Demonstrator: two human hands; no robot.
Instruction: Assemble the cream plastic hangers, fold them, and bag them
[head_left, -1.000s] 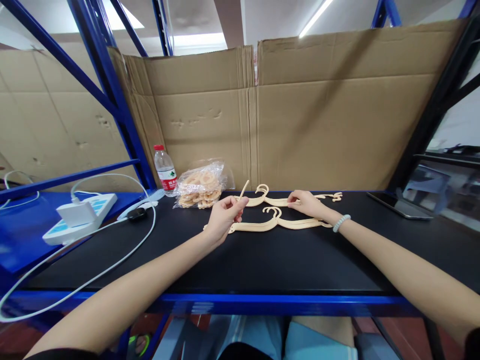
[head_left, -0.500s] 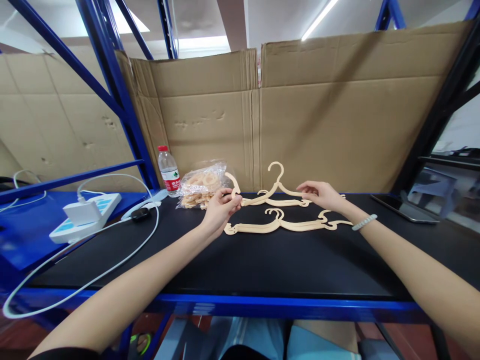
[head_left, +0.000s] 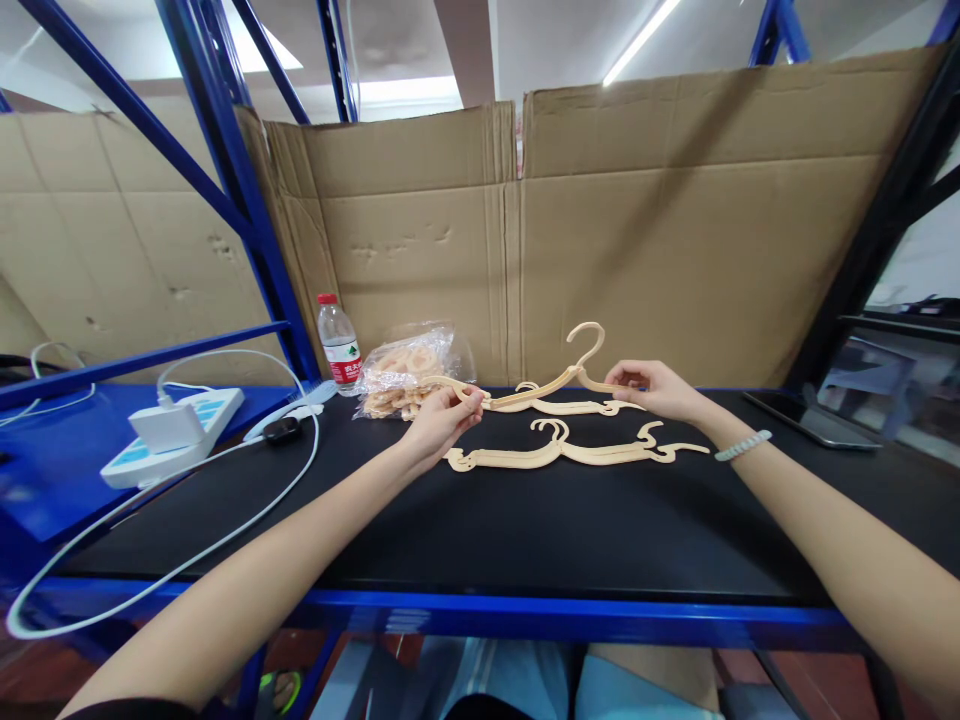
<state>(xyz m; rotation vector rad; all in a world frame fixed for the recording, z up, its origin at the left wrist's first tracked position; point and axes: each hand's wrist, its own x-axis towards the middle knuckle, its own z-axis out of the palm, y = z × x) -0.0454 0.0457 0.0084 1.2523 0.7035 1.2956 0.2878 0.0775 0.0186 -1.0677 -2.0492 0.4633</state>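
Bench (head_left: 525, 540), ctr of frame: front hangers (head_left: 514, 459) lying flat. Just beyond, L hand (head_left: 442, 420) pinches one end of raised hanger (head_left: 555, 383), R hand (head_left: 649, 388) pinches the other, mid-frame. Bag of pcs (head_left: 405, 365) + btl (head_left: 340, 345) behind, left of ctr.

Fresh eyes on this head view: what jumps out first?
Probably the cream hanger raised between the left hand and right hand, in front of the cardboard. Next, the similar hangers lying below it on the black tabletop. Then the red-capped bottle at back left, beside a clear bag of pale pieces.
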